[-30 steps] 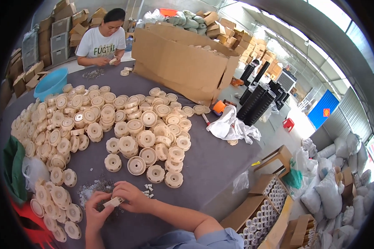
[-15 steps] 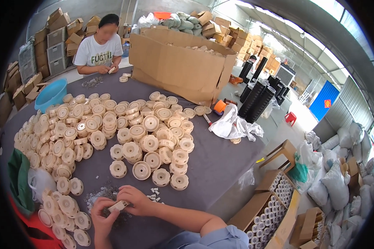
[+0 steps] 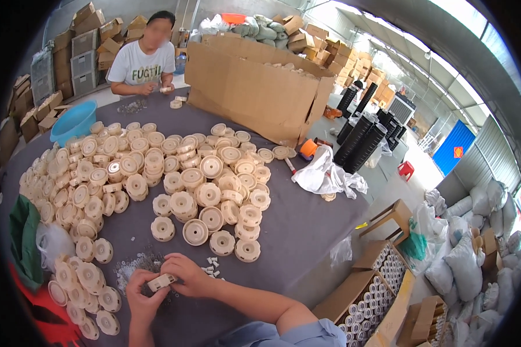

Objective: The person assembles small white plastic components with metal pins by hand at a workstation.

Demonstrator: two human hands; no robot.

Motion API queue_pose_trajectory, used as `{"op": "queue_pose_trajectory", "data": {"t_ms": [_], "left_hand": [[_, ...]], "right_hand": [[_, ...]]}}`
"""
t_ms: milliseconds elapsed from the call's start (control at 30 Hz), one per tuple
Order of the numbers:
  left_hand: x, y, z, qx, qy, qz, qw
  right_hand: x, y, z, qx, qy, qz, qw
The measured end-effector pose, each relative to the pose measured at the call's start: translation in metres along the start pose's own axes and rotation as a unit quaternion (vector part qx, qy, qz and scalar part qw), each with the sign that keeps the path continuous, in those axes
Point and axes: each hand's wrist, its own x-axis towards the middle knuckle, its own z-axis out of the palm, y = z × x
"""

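Both my hands hold one round cream plastic part point(image 3: 161, 281) edge-on over the near side of the table. My left hand point(image 3: 140, 294) grips its left side between thumb and fingers. My right hand point(image 3: 183, 275) closes on its right side; whether a small piece is in those fingers is hidden. Beneath and behind my hands spreads a pile of small clear plastic pieces point(image 3: 134, 270). Several small white pieces point(image 3: 212, 268) lie just right of my right hand. A stack of similar cream parts point(image 3: 87, 277) stands left of my left hand.
A large heap of cream parts point(image 3: 116, 168) covers the table's point(image 3: 307, 231) left and middle. Across it a person point(image 3: 146, 61) handles a similar part beside a cardboard bin point(image 3: 249, 87). A blue basin point(image 3: 74, 122), white cloth point(image 3: 324, 174) and open cartons point(image 3: 353, 306) surround.
The part in my hands has turned so its slotted rim shows more. The person opposite has raised their head and parted their hands. The whole view has shifted slightly.
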Motion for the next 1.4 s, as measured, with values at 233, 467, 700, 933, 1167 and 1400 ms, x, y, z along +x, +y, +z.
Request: {"op": "queue_pose_trajectory", "data": {"t_ms": [233,467,700,933,1167,1400], "left_hand": [[0.0,-0.004,0.012,-0.013,0.038,0.049,0.998],[-0.013,0.011,0.014,0.035,0.067,0.14,0.987],[-0.018,0.012,0.005,0.046,0.052,0.169,0.983],[0.002,0.015,0.004,0.005,0.014,0.278,0.96],[-0.007,0.015,-0.004,0.024,0.021,0.308,0.951],[-0.011,0.025,-0.007,-0.014,0.004,0.219,0.976]], "right_hand": [[0.002,0.001,-0.002,0.051,0.011,-0.003,0.999],[0.002,-0.014,-0.001,0.06,0.043,-0.048,0.996],[-0.001,-0.016,0.004,0.064,0.046,-0.064,0.995],[0.005,-0.023,-0.014,0.03,0.014,-0.092,0.995],[0.007,-0.035,-0.014,0.011,0.007,-0.114,0.993],[0.001,-0.038,-0.016,0.009,-0.007,-0.097,0.995]]}}
